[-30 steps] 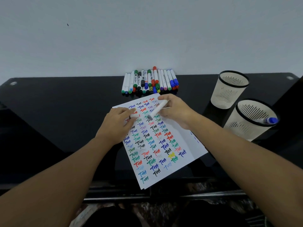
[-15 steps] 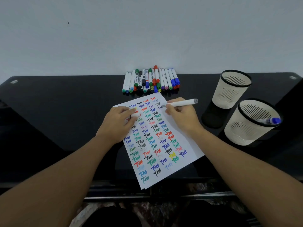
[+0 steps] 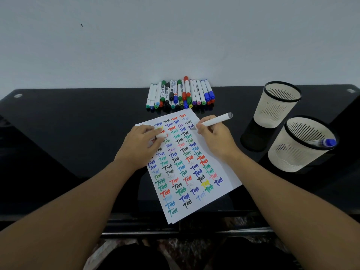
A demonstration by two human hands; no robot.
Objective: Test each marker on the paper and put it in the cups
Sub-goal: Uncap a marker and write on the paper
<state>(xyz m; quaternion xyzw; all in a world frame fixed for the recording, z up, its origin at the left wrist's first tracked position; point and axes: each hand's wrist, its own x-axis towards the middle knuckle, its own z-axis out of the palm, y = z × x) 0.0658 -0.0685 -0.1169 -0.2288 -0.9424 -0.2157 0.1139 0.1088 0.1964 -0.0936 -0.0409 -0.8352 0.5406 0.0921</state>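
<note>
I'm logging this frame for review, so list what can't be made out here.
Head view only:
- What the left hand holds: fingers cover all but a small white end, perhaps a cap.
- Ink colour of the white uncapped marker in the right hand: tip too small.
- Far white mesh cup: its wall hides the inside.
- Near cup's blue-capped marker: barrel hidden.

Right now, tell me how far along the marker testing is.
Done: one blue-capped marker sits in the nearer cup; the far cup looks empty. In hand: the right hand holds a white marker, tip at the paper, already covered in test words, while the left hand rests on the sheet, gripping what looks like its cap. Left: the row of markers by the wall.
</note>
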